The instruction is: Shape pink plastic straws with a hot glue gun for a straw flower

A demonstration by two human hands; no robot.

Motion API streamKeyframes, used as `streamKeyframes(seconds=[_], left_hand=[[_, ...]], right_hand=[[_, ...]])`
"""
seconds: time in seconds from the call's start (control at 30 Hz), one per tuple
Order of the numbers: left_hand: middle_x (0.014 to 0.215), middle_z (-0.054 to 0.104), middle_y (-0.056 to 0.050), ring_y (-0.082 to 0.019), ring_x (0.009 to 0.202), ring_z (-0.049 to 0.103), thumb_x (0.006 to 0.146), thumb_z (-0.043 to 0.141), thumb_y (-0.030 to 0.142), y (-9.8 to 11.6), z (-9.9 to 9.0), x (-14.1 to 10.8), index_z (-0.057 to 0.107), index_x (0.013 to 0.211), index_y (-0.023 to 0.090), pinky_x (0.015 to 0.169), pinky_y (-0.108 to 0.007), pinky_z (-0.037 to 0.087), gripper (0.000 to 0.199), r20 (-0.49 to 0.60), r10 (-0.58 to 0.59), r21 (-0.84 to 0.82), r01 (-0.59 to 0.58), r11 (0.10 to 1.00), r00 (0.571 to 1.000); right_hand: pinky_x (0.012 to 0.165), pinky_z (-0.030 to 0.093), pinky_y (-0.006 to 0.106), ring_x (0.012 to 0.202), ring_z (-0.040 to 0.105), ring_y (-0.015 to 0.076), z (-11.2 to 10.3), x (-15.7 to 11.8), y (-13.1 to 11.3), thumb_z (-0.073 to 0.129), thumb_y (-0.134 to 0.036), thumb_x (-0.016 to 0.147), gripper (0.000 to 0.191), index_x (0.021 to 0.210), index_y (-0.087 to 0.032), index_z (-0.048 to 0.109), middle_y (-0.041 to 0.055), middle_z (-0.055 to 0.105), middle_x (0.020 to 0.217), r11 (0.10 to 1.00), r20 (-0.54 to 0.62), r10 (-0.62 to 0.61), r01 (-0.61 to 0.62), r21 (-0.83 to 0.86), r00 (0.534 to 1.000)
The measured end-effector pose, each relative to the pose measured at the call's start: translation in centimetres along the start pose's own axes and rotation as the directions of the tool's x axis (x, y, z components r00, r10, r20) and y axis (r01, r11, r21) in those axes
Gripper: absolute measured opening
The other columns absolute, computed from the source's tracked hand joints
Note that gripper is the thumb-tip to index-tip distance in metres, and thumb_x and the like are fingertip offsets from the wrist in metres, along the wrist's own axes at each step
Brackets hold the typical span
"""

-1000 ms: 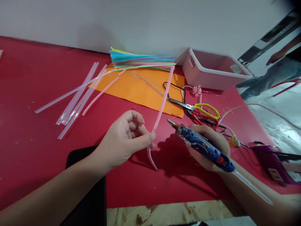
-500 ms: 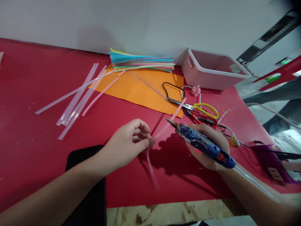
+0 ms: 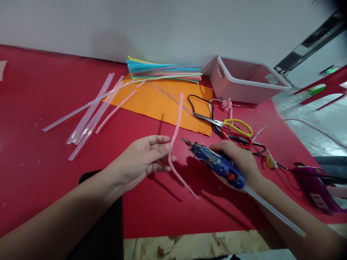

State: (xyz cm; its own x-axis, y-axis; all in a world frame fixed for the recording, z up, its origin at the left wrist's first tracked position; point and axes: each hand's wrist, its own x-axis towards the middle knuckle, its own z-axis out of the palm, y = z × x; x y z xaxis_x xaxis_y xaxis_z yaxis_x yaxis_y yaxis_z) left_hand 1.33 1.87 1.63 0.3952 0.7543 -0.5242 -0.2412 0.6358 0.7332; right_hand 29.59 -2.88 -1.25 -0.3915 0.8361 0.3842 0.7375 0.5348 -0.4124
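Between thumb and fingers, my left hand (image 3: 149,157) pinches a bent pink pipe cleaner (image 3: 177,124) at its middle; one end points up and the other slants down to the right. My right hand (image 3: 241,159) is wrapped round a blue hot glue gun (image 3: 214,160), smeared with dried glue. A clear glue stick (image 3: 275,211) sticks out of its back. The metal nozzle points left, close to the pipe cleaner but apart from it. Beyond the gun lie scissors (image 3: 237,126) with yellow and red handles.
An orange sheet (image 3: 162,108) bears a bundle of coloured pipe cleaners (image 3: 162,70). Clear glue sticks (image 3: 92,108) lie to the left. A pink bin (image 3: 241,86) stands at the back right, near a small pink flower (image 3: 227,104). A purple power strip (image 3: 317,187) and cords lie right.
My left hand has turned, bringing the pipe cleaner more upright and its lower end round to the right. The glue gun has moved left, nearer to the pipe cleaner.
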Motion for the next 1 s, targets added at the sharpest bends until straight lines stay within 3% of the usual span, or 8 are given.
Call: streamKeyframes(seconds=[0.07, 0.27, 0.4, 0.47, 0.53, 0.7, 0.83, 1.0], left_hand=[[0.070, 0.072, -0.003, -0.010, 0.057, 0.069, 0.093, 0.070, 0.005, 0.1, 0.0, 0.1, 0.072, 0.094, 0.011, 0.055, -0.018, 0.061, 0.006, 0.004, -0.017, -0.087, 0.017, 0.996, 1.000], [0.071, 0.072, -0.005, -0.011, 0.060, 0.071, 0.094, 0.065, 0.003, 0.1, -0.2, 0.2, 0.076, 0.087, 0.010, 0.059, -0.020, 0.065, 0.015, 0.039, -0.044, -0.176, 0.051, 0.983, 0.998], [0.072, 0.076, -0.007, -0.012, 0.059, 0.073, 0.093, 0.067, 0.003, 0.2, 0.0, 0.0, 0.072, 0.080, 0.011, 0.060, -0.019, 0.065, 0.016, 0.026, -0.069, -0.104, 0.072, 0.992, 0.997], [0.072, 0.078, -0.008, -0.011, 0.056, 0.073, 0.093, 0.068, 0.004, 0.2, 0.1, -0.2, 0.070, 0.076, 0.011, 0.057, -0.016, 0.063, 0.019, 0.019, -0.092, -0.064, 0.093, 0.994, 0.996], [0.070, 0.078, -0.007, -0.010, 0.054, 0.073, 0.092, 0.070, 0.004, 0.2, 0.2, -0.4, 0.068, 0.074, 0.012, 0.055, -0.015, 0.062, 0.020, 0.052, -0.118, -0.053, 0.120, 0.991, 0.992], [0.074, 0.080, -0.005, -0.016, 0.068, 0.079, 0.082, 0.082, 0.007, 0.1, 0.1, -0.8, 0.071, 0.074, 0.013, 0.057, -0.016, 0.064, 0.015, 0.279, -0.144, -0.038, 0.160, 0.986, 0.950], [0.075, 0.081, -0.005, -0.015, 0.068, 0.079, 0.078, 0.087, 0.009, 0.1, 0.2, -0.9, 0.071, 0.073, 0.014, 0.058, -0.017, 0.065, 0.017, 0.324, -0.135, -0.026, 0.152, 0.988, 0.936], [0.070, 0.081, -0.003, -0.012, 0.061, 0.076, 0.076, 0.090, 0.012, -0.1, 0.4, -0.7, 0.073, 0.072, 0.013, 0.057, -0.015, 0.063, 0.017, 0.297, -0.075, -0.022, 0.085, 0.996, 0.952]], right_hand=[[0.076, 0.055, 0.036, 0.085, 0.071, 0.0251, 0.2, 0.2, 0.3, 0.065, -0.022, 0.080, 0.032, 0.111, -0.023, 0.064, 0.0070, 0.075, 0.097, 0.997, 0.063, 0.024, -0.019, -0.080, 0.998], [0.090, 0.054, 0.046, 0.101, 0.066, 0.0297, 0.4, 0.6, 0.6, 0.054, -0.003, 0.068, 0.054, 0.119, -0.021, 0.064, 0.0114, 0.071, 0.109, 0.976, 0.124, 0.081, -0.053, -0.212, 0.989], [0.100, 0.048, 0.055, 0.119, 0.058, 0.0341, -0.5, 0.9, -0.8, 0.051, -0.001, 0.079, 0.049, 0.119, -0.022, 0.070, 0.0152, 0.061, 0.129, 0.959, -0.011, 0.032, -0.034, -0.282, 0.999], [0.099, 0.047, 0.053, 0.112, 0.061, 0.0316, -0.9, 1.1, -2.2, 0.054, -0.005, 0.085, 0.040, 0.116, -0.024, 0.071, 0.0136, 0.064, 0.122, 0.974, -0.111, -0.029, 0.003, -0.227, 0.993], [0.092, 0.049, 0.048, 0.098, 0.064, 0.0266, -1.0, 1.2, -3.8, 0.060, -0.012, 0.089, 0.029, 0.113, -0.024, 0.071, 0.0103, 0.067, 0.108, 0.989, -0.112, -0.100, 0.087, -0.116, 0.989], [0.085, 0.053, 0.039, 0.087, 0.063, 0.0202, 0.5, 1.1, -6.2, 0.074, -0.026, 0.090, 0.010, 0.099, -0.022, 0.070, 0.0047, 0.070, 0.092, 0.961, -0.071, -0.277, 0.277, -0.020, 0.958], [0.083, 0.054, 0.034, 0.085, 0.061, 0.0172, 1.3, 1.2, -6.6, 0.071, -0.024, 0.094, 0.004, 0.093, -0.021, 0.070, 0.0034, 0.070, 0.087, 0.954, -0.074, -0.294, 0.298, 0.042, 0.953], [0.081, 0.053, 0.032, 0.084, 0.059, 0.0169, 2.0, 1.2, -6.8, 0.074, -0.018, 0.091, 0.006, 0.087, -0.018, 0.070, 0.0034, 0.070, 0.083, 0.948, -0.078, -0.302, 0.308, 0.080, 0.950]])
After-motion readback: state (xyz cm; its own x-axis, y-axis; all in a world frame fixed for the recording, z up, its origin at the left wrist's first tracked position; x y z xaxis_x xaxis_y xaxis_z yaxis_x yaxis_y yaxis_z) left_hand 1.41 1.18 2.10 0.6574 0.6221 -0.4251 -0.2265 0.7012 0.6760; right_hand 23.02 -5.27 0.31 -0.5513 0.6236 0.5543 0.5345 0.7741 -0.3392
